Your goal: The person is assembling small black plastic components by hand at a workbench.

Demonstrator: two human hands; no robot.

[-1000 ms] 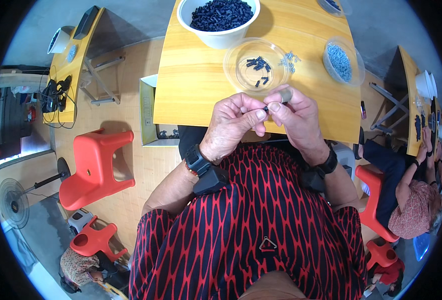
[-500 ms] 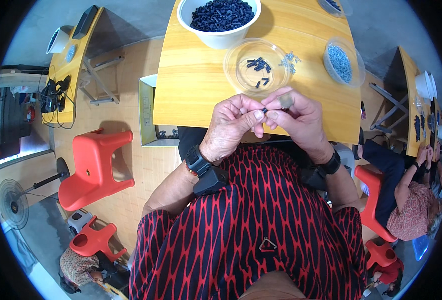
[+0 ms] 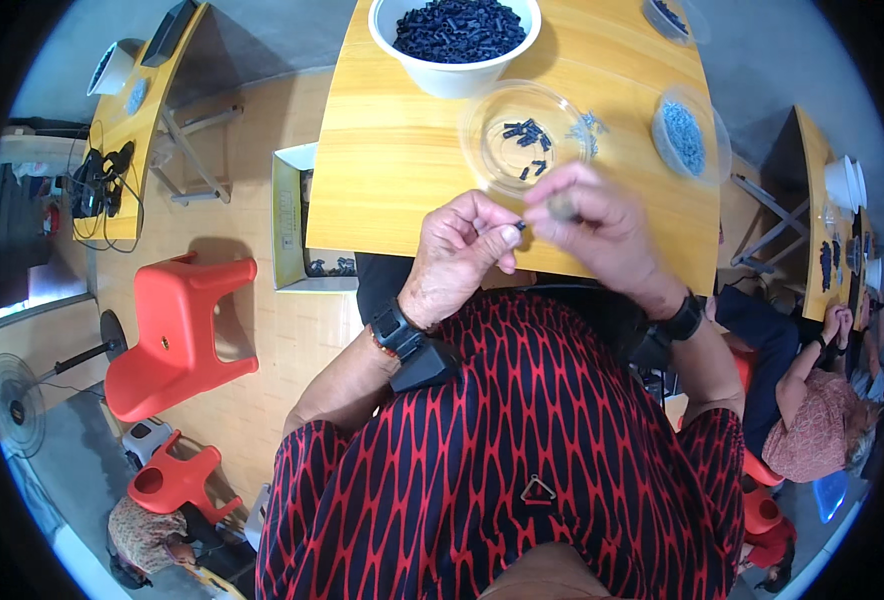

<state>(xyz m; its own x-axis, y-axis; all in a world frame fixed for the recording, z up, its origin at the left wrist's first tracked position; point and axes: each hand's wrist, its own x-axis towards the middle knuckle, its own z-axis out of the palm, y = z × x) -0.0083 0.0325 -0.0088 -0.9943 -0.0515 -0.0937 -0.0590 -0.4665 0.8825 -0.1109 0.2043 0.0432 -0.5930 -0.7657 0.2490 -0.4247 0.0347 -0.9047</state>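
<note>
My left hand (image 3: 462,240) pinches a small black plastic piece (image 3: 520,226) between thumb and forefinger, over the near edge of the table. Just right of it is my right hand (image 3: 597,225), smeared by motion, so its fingers and anything in them cannot be made out. Beyond both hands, a shallow clear plastic dish (image 3: 477,160) holds several small black pieces (image 3: 528,133). A little heap of silvery screws (image 3: 590,128) lies by the right rim of that dish, partly seen through it.
At the far side a white tub (image 3: 442,78) is full of black pieces. Farther right stands a clear tub of screws (image 3: 682,138). An open carton (image 3: 290,225) is on the floor left of the table, near a red chair (image 3: 172,330). Co-workers sit at right (image 3: 812,430).
My right hand has drawn apart from my left and moved slightly right, blurring. The left still pinches the black piece. The view has shifted a little.
</note>
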